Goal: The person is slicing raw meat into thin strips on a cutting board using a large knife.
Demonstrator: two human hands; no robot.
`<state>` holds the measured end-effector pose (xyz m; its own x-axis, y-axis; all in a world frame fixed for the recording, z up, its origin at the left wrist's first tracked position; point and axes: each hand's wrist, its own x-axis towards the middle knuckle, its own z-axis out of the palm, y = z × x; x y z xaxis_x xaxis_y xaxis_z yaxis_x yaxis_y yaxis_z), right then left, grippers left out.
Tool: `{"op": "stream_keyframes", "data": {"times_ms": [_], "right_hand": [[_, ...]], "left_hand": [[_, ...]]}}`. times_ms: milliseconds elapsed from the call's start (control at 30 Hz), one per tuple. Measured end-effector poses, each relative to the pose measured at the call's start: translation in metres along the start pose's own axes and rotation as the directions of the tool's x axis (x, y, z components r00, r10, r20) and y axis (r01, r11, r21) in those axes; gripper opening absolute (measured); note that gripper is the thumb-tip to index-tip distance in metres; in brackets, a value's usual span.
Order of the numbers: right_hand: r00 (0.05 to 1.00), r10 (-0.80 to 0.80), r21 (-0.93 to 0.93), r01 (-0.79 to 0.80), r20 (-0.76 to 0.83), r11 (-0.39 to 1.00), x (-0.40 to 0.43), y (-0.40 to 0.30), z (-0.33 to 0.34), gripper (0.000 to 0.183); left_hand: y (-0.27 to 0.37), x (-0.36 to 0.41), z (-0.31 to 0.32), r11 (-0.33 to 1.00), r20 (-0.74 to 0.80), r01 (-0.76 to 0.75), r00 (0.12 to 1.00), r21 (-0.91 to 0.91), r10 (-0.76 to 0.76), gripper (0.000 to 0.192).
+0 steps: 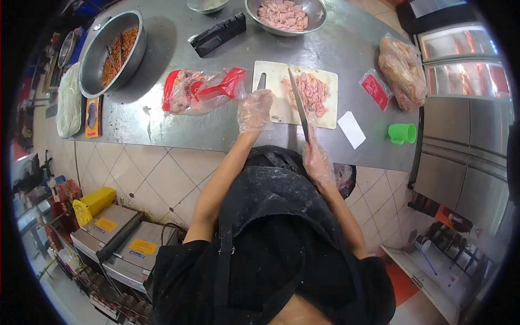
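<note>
My right hand [319, 162], in a clear plastic glove, is closed on the handle of a long knife [299, 101], whose blade lies over the white cutting board [274, 107]. Under and right of the blade is a heap of chopped raw pink meat [312, 91]. My left hand [256, 106], gloved too, rests at the board's left edge just below its handle slot; whether its fingers grip the board cannot be told. Left of it lies a clear and red plastic bag of raw meat [195, 91]. A folded white paper [351, 130] lies right of the board.
A steel bowl [140, 53] with reddish-brown food and utensils stands left; another bowl [260, 22] holds pale raw meat. A black knife sharpener or block [219, 34] lies between them. Right are a large bag of raw meat [400, 73], a red packet [374, 89] and a green mug [401, 133].
</note>
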<state>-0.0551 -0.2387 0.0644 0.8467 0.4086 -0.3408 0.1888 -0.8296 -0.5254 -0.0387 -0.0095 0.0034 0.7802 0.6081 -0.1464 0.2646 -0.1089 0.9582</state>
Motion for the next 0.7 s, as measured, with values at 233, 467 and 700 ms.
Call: {"op": "stream_keyframes", "data": {"times_ms": [233, 467, 700], "right_hand": [[0.989, -0.060, 0.143, 0.079, -0.136, 0.987, 0.003, -0.020, 0.000, 0.065], [0.995, -0.037, -0.071, 0.043, 0.089, 0.997, 0.018, -0.012, 0.015, 0.065], [0.961, 0.078, -0.234, -0.014, 0.265, 0.972, 0.029, -0.025, 0.020, 0.064]], "left_hand": [[0.010, 0.013, 0.019, 0.928, 0.087, 0.223, 0.975, -0.297, -0.206, 0.026], [-0.019, 0.010, 0.020, 0.885, 0.064, -0.065, 0.997, 0.461, 0.040, 0.031], [-0.036, 0.012, 0.015, 0.694, 0.216, -0.367, 0.930, 0.619, 0.299, 0.015]]}}
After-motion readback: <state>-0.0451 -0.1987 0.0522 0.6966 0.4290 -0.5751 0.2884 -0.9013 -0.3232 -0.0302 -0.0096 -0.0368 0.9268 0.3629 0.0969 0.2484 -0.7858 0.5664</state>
